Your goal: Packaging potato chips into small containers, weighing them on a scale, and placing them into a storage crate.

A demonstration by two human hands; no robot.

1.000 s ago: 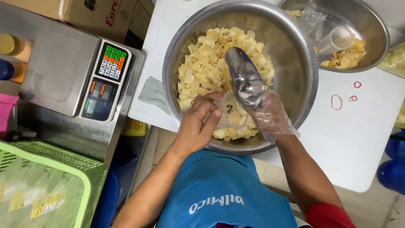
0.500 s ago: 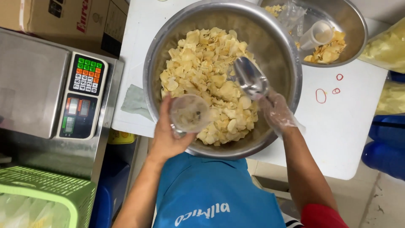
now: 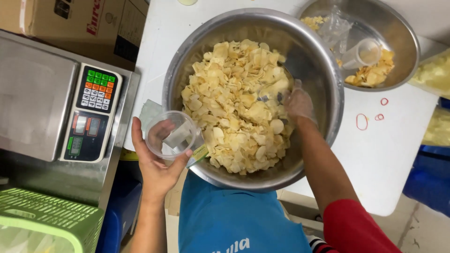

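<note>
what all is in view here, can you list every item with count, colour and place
large round steel bowl: 1, silver, centre of the white table
pale yellow chips: a heap, filling the large bowl
clear round plastic cup: 1, transparent, at the large bowl's left rim
smaller steel bowl: 1, silver, upper right, holding a few chips, a clear plastic cup and a clear bag
red rubber bands: 3, on the white table, right of the large bowl
digital weighing scale: 1, steel with green and orange keys, left
cardboard box: 1, brown, upper left
green plastic basket: 1, lower left
left hand: bare, holding the clear cup
right hand: in a clear glove, in the chips
</note>
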